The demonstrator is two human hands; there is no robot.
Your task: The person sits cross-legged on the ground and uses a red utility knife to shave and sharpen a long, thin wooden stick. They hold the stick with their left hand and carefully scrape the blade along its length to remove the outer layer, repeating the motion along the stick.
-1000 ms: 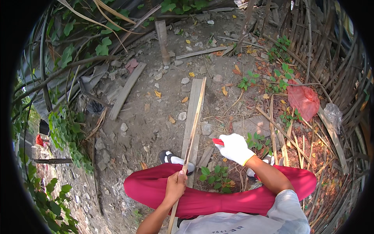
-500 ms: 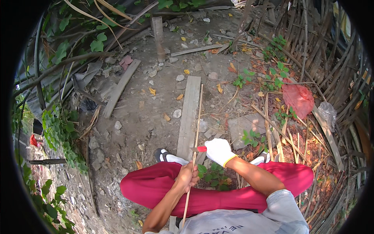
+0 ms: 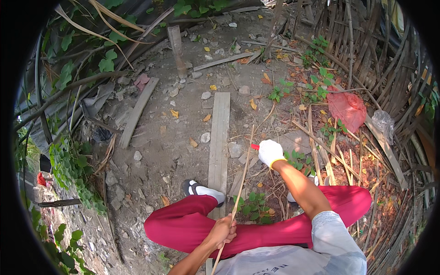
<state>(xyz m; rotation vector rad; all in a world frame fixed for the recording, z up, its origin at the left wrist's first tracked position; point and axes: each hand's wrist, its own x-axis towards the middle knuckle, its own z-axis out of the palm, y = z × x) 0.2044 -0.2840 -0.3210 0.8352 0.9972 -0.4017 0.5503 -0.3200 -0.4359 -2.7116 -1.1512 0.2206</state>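
Thin strip: a long, pale wooden strip (image 3: 242,178) slants in front of the person, its far end leaning right over the ground, its near part crossing the trousers.
Left hand: bare, the left hand (image 3: 223,230) is wrapped around the strip's lower part, over the lap.
Right hand: in a white glove with a yellow cuff, the right hand (image 3: 270,152) is closed around a red tool (image 3: 255,146).
Red tool: its end points left at the strip's upper part; whether the two touch, I cannot tell.
Clothing: dark red trousers (image 3: 183,224), grey shirt (image 3: 270,261), knees spread wide.
Left foot: a dark sandal (image 3: 188,187) over a white sock, beside the plank.
Plank: a grey plank (image 3: 219,137) lies lengthwise on the soil, left of the strip's far end.
Low plant: green leaves (image 3: 253,208) between the legs.
Right side: a red plastic bag (image 3: 347,110), with a clear one (image 3: 383,123) near it.
Edge: a stick fence (image 3: 376,59) curves round the right.
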